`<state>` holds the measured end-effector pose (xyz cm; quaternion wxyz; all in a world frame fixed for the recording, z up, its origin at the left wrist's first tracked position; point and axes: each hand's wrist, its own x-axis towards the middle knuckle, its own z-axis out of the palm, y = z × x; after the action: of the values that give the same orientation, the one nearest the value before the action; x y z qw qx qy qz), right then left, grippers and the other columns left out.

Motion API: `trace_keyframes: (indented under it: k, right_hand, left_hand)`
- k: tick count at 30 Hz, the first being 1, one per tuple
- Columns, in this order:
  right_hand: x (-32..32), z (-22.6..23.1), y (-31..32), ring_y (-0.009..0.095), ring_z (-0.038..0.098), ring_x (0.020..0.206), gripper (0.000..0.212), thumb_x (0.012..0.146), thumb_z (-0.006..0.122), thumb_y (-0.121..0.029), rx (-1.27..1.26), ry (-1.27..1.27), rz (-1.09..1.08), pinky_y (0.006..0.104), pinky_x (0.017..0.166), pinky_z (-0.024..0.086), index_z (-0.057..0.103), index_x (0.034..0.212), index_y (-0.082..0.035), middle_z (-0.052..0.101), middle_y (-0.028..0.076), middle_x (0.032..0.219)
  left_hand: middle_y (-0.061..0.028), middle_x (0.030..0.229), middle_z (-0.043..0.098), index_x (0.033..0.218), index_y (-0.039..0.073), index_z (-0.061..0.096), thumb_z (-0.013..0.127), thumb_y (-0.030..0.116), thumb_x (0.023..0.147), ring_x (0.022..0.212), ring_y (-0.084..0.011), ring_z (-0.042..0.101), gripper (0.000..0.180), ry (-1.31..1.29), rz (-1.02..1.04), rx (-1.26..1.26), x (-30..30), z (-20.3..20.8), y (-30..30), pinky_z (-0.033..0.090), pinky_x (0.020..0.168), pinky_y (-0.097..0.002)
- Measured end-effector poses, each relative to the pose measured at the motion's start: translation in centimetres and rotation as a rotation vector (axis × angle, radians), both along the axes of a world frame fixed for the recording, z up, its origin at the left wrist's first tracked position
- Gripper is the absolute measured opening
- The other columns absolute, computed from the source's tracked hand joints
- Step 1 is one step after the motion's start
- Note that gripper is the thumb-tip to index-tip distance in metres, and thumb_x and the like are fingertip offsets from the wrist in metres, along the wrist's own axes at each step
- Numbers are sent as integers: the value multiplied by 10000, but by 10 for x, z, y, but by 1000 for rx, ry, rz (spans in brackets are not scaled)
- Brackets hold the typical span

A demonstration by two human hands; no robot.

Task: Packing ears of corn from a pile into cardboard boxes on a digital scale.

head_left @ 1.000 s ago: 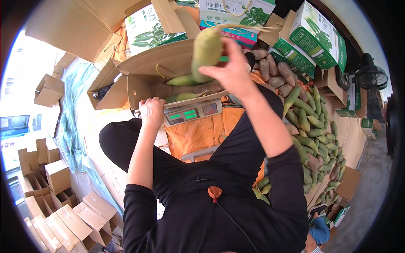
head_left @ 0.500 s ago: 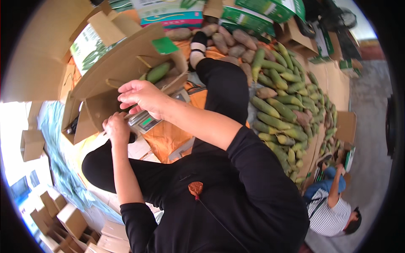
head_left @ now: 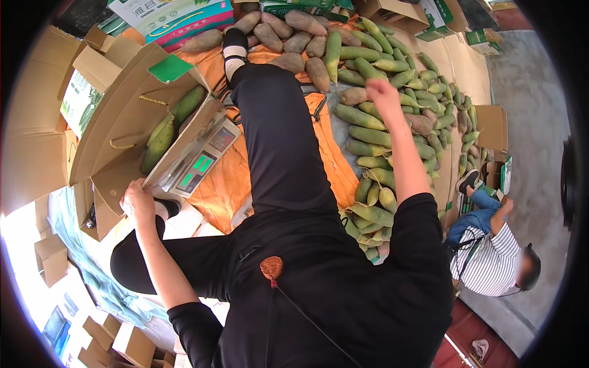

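Observation:
A cardboard box (head_left: 110,132) with cord handles leans open on the left, and long green radishes (head_left: 161,142) lie inside it. My left hand (head_left: 140,201) is closed on the box's near edge, its fingertips partly hidden. Under the box's right side sits a digital scale (head_left: 205,161) with lit green displays. My right hand (head_left: 381,97) reaches out over a large heap of green radishes (head_left: 371,134). Its fingers are curled closed near one radish's end; whatever they grip is hidden.
Reddish-brown root vegetables (head_left: 270,37) lie beyond my foot on an orange sheet (head_left: 211,202). Printed cartons (head_left: 172,18) stand at the far side. On the right, a person in a striped shirt (head_left: 485,260) sits by the heap. Empty boxes (head_left: 132,343) are at lower left.
My right hand has swung from above the box to the radish heap on the right. My left hand has shifted along to the box's near edge. The view has turned right.

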<state>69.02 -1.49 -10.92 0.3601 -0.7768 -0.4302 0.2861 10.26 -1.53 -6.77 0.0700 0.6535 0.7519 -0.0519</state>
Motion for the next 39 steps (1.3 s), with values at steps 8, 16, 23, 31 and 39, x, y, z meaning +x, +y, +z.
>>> trace_keyframes:
  k: [8,16,23,31,39]
  right_hand:
    - [101,-154,-220,395,579,962,282,744,593,-124,-780,-560,135,425,823,466,605,994,5,622,233,974]
    - [84,-205,-302,233,637,893,195,805,517,-175,-909,-913,755,385,738,506,707,826,-136,677,65,881]
    - [86,-177,-278,255,639,627,116,757,573,-204,-656,267,-544,380,572,501,672,771,-145,666,73,786]
    - [113,-145,-272,216,484,588,278,836,510,-201,-395,-674,-9,363,573,397,548,644,-3,524,107,620]
    - [46,-58,-164,145,421,554,286,879,497,-188,-206,-74,-386,310,531,336,520,648,-21,440,31,571]
  left_hand:
    - [-81,884,640,906,119,677,653,147,734,879,-280,611,176,-65,-8,-16,16,-16,14,422,806,-411]
    - [-82,909,645,943,132,678,657,166,735,893,-279,617,212,27,-5,4,0,-6,2,442,807,-406]
    - [-56,867,637,891,155,694,655,124,739,887,-250,610,160,12,32,31,2,-3,-5,405,820,-422]
    - [-42,830,625,822,175,696,583,82,745,855,-231,602,166,-2,-24,92,10,-4,-1,406,792,-396]
    - [-60,788,615,803,151,700,636,89,716,831,-244,599,124,-13,-7,118,4,4,-11,407,804,-416]
